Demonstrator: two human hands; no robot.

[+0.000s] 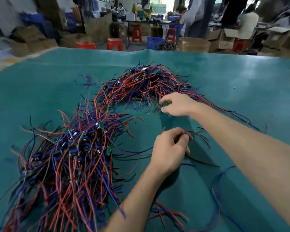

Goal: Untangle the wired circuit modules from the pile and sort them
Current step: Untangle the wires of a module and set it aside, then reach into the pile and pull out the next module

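near wire pile [60,173] cut off at lower left frame edge, motion-blurred. left hand [169,148] grip hides whatever it holds. right hand [176,104] fingertips blurred, contact with wires unclear. background people too blurred.

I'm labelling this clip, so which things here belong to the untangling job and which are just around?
Job:
near wire pile
far wire pile
left hand pinching wires
right hand at the far pile's edge

Just around:
green mat
red stools
cardboard boxes
blue crate
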